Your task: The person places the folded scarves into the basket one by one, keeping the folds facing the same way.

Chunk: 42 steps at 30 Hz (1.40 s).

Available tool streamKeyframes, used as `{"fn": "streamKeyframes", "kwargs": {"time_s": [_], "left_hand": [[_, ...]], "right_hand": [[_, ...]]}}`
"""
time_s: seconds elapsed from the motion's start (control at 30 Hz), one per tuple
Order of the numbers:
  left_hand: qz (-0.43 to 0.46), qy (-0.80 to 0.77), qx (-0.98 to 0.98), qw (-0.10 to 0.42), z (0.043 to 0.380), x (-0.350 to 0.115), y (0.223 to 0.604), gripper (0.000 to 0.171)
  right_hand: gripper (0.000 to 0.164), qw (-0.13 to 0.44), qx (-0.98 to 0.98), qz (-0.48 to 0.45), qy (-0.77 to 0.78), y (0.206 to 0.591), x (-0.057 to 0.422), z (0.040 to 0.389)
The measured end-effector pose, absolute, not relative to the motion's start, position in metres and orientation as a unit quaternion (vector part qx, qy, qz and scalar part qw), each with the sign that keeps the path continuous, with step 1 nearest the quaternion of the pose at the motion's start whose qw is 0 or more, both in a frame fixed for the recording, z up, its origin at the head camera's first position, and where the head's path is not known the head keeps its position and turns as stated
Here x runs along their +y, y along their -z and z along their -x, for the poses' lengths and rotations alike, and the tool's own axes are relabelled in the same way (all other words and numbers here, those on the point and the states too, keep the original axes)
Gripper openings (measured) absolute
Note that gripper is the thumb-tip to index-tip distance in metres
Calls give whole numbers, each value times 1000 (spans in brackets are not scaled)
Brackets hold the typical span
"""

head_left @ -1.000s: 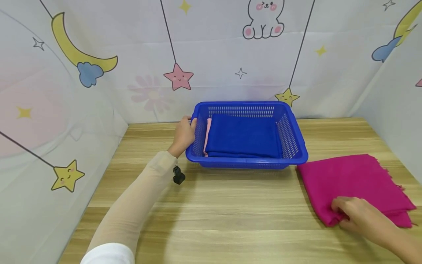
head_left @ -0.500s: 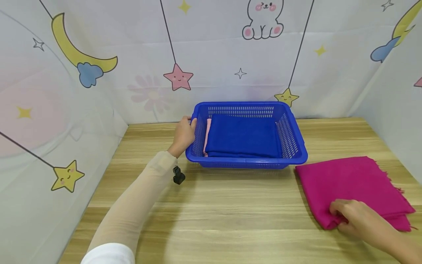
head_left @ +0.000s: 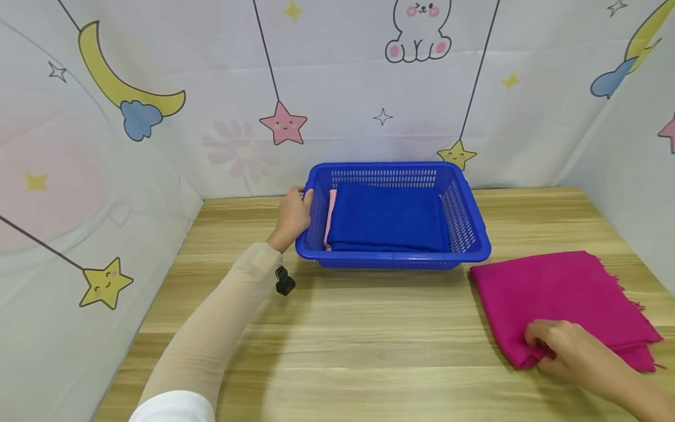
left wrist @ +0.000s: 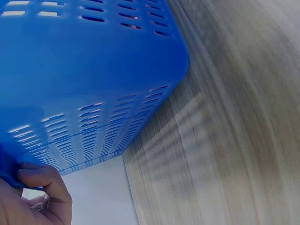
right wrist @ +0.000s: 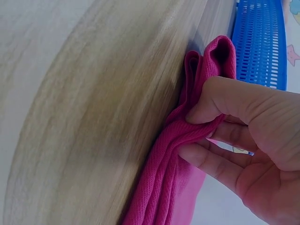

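Observation:
My left hand (head_left: 293, 215) grips the left rim of a blue plastic basket (head_left: 392, 258), its thumb over the edge in the left wrist view. Inside the basket lies a folded dark blue cloth (head_left: 390, 217), with a strip of pink cloth (head_left: 330, 220) showing at its left side. On the right of the table, a folded magenta cloth (head_left: 564, 293) with a frayed right edge lies flat. My right hand (head_left: 572, 354) pinches its near left corner. In the right wrist view, thumb and fingers (right wrist: 206, 159) squeeze the stacked layers of the magenta cloth (right wrist: 161, 173).
A small black object (head_left: 285, 281) sits on the wooden table (head_left: 369, 351), beside my left wrist. White fabric walls (head_left: 337, 70) printed with stars and moons rise behind the table and at both sides. The basket stands close to the back wall.
The magenta cloth has shifted slightly toward me and to the left, with my right hand still pinching its corner. My left hand and the basket stay in place.

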<state>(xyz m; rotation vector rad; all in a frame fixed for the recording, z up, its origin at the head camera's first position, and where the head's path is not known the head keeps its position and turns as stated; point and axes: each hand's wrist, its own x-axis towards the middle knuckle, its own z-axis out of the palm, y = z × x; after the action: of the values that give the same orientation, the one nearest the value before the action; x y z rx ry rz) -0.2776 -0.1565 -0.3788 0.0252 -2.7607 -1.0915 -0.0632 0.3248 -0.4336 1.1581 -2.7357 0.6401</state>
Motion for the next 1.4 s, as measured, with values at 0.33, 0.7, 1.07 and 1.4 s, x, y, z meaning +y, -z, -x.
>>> {"fn": "streamKeyframes", "kwargs": {"time_s": [0.33,0.7,1.07,1.4], "left_hand": [[0,357,-929,97,278,-158,379,46],[-2,360,-928,94,278,-158,379,46],[-1,359,-929,94,279,-159,379,47],[-2,361,-928,94,280,-158,380,46]], "right_hand": [[55,76,-889,-395,-220,434,320,60],[54,89,-884,-404,-216,437,315,57],[52,81,-884,-403,-222,435,312,55],[52,45,-889,-393,-230,434,308,51]]}}
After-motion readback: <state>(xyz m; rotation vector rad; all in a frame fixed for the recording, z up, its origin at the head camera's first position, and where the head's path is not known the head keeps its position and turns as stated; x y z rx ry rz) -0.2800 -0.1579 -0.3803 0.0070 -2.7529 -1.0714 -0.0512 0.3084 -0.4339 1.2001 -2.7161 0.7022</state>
